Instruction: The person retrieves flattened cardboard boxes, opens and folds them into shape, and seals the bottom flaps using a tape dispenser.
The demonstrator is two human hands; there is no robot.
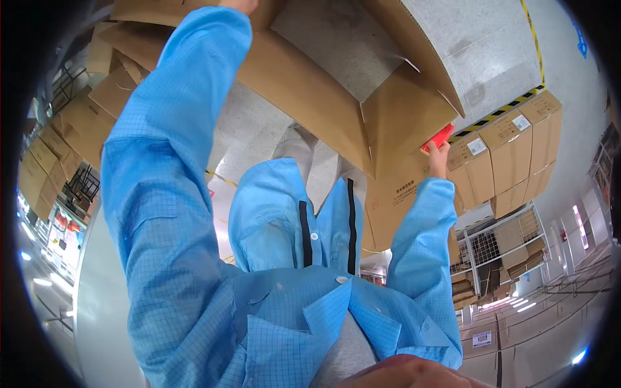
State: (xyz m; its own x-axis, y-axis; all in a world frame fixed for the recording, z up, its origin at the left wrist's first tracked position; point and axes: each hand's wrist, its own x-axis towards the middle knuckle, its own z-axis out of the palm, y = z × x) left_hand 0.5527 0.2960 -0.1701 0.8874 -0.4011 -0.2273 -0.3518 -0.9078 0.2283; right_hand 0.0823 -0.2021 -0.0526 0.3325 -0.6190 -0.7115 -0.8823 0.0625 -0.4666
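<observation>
Cardboard box (323, 110) hiding left hand (240, 5)

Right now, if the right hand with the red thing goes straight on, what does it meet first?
Probably the cardboard box: the right hand already presses its red thing against the box flap, though depth is unclear.

The open cardboard box (336, 97) lies between both hands, with stacked cartons (511, 155) to its right.

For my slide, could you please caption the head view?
Blue-sleeved left hand and right hand, holding a red tool, work on an open cardboard box.
</observation>
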